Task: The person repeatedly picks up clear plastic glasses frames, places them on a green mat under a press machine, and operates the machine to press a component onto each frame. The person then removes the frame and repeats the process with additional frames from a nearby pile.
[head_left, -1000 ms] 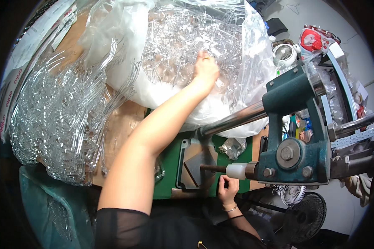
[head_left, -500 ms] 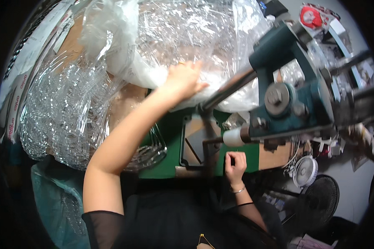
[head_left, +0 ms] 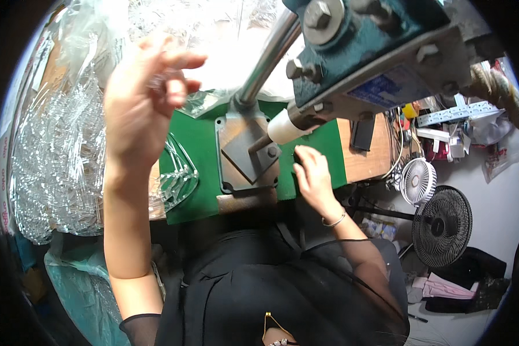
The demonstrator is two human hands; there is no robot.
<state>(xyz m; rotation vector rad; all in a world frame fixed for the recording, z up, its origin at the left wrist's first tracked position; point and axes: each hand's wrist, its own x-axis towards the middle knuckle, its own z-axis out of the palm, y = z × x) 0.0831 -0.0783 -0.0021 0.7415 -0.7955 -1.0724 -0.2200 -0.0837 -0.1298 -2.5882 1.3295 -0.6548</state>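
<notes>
My left hand (head_left: 138, 98) is raised over the left part of the bench, its fingers curled and smeared by motion. Something small and clear seems to be between the fingers; its kind cannot be made out. My right hand (head_left: 315, 179) rests at the green mat (head_left: 202, 202) with its fingers loosely stretched and apart, holding nothing I can see. Just left of it stands the metal base plate (head_left: 228, 141) of a hand press, with a square steel block (head_left: 249, 160) on it. Several thin, clear, bent pieces (head_left: 181, 173) lie on the mat below my left hand.
The dark green press head (head_left: 375, 52) overhangs the bench on a steel column (head_left: 271, 55). A large heap of clear, glossy strips (head_left: 69, 155) fills the left side. A black phone (head_left: 362, 134), a white fan (head_left: 418, 181) and a black fan (head_left: 442, 226) are at the right.
My left hand has come back from the plastic bag at the far side, toward the left. My right hand has uncurled beside the press base. The whole view has shifted.
</notes>
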